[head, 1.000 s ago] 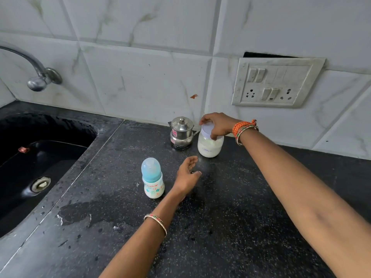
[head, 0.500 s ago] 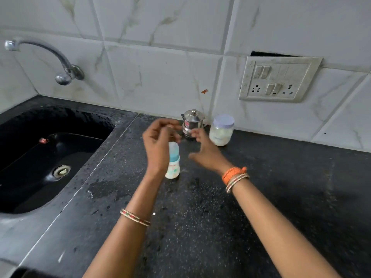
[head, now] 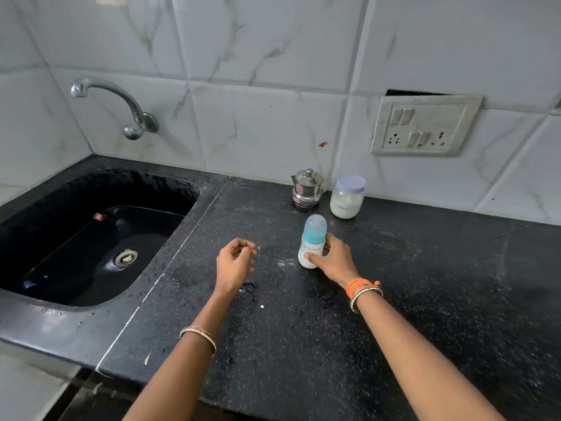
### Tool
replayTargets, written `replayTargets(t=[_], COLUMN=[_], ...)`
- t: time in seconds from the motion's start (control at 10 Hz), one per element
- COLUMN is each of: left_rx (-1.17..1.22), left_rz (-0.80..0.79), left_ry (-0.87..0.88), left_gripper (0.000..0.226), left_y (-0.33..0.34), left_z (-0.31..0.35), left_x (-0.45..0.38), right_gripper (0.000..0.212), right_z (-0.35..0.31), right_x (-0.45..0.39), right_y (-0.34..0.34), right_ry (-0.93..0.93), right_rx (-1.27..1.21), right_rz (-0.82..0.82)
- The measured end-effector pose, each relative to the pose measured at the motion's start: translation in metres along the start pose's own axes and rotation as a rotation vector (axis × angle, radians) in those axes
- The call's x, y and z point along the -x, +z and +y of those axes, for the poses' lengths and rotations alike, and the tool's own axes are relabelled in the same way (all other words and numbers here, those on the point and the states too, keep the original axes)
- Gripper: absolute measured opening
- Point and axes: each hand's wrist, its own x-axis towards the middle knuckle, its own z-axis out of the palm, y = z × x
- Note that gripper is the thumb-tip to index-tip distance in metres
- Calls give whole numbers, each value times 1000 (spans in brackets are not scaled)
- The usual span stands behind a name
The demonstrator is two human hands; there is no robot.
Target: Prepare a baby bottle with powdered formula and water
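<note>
On the black counter [head: 425, 284], right hand [head: 335, 261] fingers grip the capped baby bottle [head: 312, 243]; left hand [head: 233, 262] hovers loosely curled, empty.

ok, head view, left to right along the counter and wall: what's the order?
Sink drain → tap → left hand → steel pot with lid → formula jar → switch and socket plate. Baby bottle and right hand overlap the pot and jar in x, so left out.

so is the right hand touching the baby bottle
Touching. The head view shows the right hand wrapped around the baby bottle, thumb pressed on its front.
</note>
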Motion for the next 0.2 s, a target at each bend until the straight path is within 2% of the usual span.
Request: replayTargets(t=[0.1,0.2], left_rx=[-61,-230], left_rz=[-57,-122], left_ry=[12,164], left_gripper=[10,38], left_y=[13,21], left_z=[2,17], left_x=[8,10], right_gripper=[72,93], right_z=[1,-11], right_x=[2,10], right_y=[-9,-14], right_ry=[9,-37], right_rx=[12,2], right_rz=[-118,54])
